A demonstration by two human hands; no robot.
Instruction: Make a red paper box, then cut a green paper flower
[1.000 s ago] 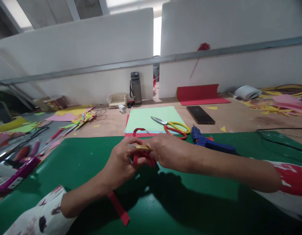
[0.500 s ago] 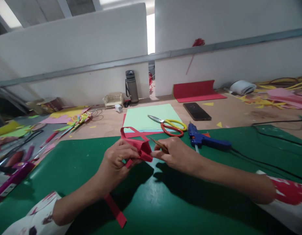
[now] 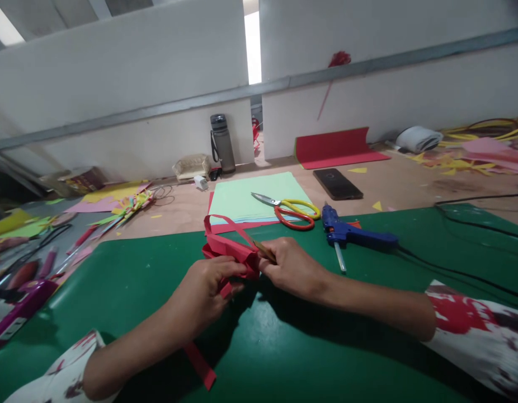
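Note:
Folded red paper strips [image 3: 225,246] form a looped piece above the green mat. My left hand [image 3: 208,285] is closed round its lower left part, with the thumb mostly hidden. At its right end, the fingers of my right hand [image 3: 290,266] pinch together against the paper. A slim brownish pointed tool [image 3: 265,252] is tucked in the same right hand; its kind is not clear. One red strip [image 3: 202,369] trails below my left wrist onto the mat. Just beyond my hands lie scissors [image 3: 292,211] with red and yellow handles, partly on pale green paper sheets [image 3: 246,193].
A blue glue gun [image 3: 355,232] with its cord lies on the green mat [image 3: 284,347] to the right. Behind it are a phone [image 3: 338,184] and folded red paper [image 3: 338,150]. A bottle [image 3: 224,146] stands by the wall. Paper scraps and tools crowd the left side.
My right hand has moved slightly left, up against the red paper's right end. The paper piece has turned, so its open end shows less. The view has shifted a little.

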